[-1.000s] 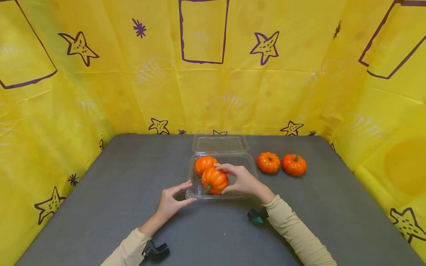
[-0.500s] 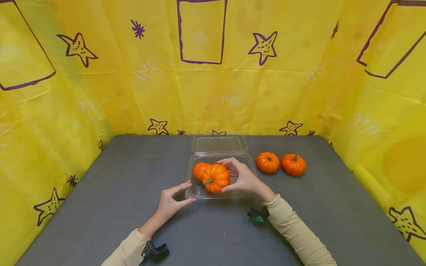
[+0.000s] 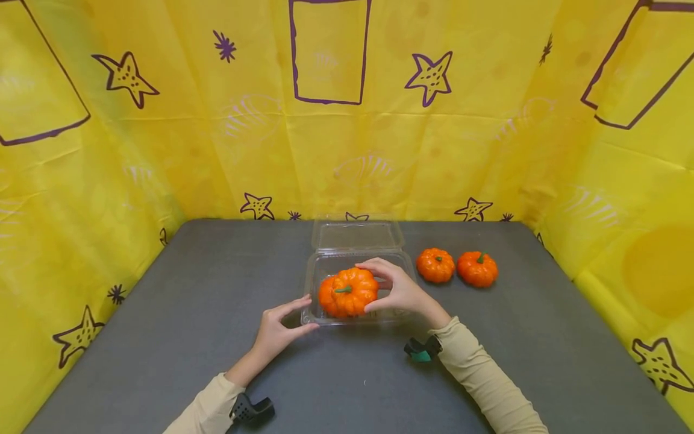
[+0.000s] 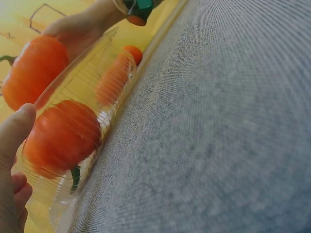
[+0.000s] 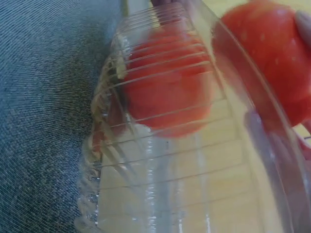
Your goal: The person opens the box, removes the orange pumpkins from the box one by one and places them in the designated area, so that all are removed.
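Orange pumpkins (image 3: 477, 269) sat beside the clear container (image 3: 317, 268), one pumpkin (image 3: 327, 296) inside; the right hand (image 3: 400, 291) widely gripped an upper pumpkin (image 3: 356, 292), the left hand (image 3: 276, 325) the container's corner.

I could pass over the grey fabric tabletop (image 3: 228, 265) beyond the left hand (image 3: 275, 330), but the right hand (image 3: 400, 290), gripping a ribbed orange pumpkin (image 3: 358, 292), obstructs the open clear-plastic clamshell box (image 3: 347, 259), and two glossy orange pumpkins (image 3: 435, 266) (image 3: 477, 269) flank its right.
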`<state>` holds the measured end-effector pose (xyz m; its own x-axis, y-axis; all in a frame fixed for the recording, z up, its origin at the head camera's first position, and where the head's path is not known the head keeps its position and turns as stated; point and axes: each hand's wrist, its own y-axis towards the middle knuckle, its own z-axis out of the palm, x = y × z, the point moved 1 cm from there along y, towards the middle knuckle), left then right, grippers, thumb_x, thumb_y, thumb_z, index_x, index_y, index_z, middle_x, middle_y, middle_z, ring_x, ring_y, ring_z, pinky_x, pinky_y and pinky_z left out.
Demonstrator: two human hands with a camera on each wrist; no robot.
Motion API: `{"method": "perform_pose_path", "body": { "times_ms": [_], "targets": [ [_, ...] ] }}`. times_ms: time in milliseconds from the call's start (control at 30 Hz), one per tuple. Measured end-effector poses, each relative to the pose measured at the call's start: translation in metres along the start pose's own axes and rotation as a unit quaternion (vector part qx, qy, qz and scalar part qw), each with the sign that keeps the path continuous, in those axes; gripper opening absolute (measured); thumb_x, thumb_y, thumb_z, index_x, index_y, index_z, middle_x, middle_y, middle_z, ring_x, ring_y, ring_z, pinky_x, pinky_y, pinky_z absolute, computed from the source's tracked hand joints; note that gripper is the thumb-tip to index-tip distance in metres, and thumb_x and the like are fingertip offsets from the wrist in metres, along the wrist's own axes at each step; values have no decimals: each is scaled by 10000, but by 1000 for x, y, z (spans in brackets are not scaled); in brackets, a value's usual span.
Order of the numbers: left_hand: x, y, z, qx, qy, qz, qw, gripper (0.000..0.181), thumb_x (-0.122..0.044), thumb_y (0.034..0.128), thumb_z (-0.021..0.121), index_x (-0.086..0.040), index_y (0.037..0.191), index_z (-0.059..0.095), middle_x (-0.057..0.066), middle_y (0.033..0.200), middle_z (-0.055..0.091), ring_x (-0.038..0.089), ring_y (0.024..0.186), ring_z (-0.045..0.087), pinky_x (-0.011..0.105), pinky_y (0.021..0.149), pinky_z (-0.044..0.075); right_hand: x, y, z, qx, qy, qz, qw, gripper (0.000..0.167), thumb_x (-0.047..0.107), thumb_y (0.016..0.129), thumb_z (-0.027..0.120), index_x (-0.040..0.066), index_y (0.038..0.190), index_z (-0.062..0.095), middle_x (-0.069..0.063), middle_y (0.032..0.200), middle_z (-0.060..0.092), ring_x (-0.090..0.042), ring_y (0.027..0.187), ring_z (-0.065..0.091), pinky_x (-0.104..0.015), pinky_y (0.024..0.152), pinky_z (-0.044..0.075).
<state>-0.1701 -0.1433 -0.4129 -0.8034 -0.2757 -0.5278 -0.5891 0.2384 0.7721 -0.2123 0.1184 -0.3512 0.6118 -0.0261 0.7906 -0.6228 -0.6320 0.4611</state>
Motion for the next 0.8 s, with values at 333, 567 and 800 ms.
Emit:
{"method": "perform_pose_path", "body": {
  "times_ms": [333,567,800],
  "targets": [
    [0,0,0,-11,-3,26,10000,490,83,478,821,96,935,646,271,918,616,352,846,616,216,830,439,0,-1,-7,159,461,169,9987,701,-86,628,765,-169,1220,399,-313,1221,436,-258,1094,500,-369,846,452],
    [0,0,-1,-19,10,28,10000,487,81,479,821,96,933,646,269,921,617,349,856,615,220,837,436,2,-4,-11,-12,638,594,9962,653,-134,642,731,-133,1207,404,-271,1207,468,-252,1048,515,-367,817,470],
    [-1,0,-1,-44,27,75,10000,479,89,469,819,133,908,633,284,923,608,379,851,607,231,850,428,-16,-16,-21,-92,877,576,9944,658,-86,669,738,-96,1230,394,-251,1230,454,-231,1071,505,-357,827,465]
  ]
}}
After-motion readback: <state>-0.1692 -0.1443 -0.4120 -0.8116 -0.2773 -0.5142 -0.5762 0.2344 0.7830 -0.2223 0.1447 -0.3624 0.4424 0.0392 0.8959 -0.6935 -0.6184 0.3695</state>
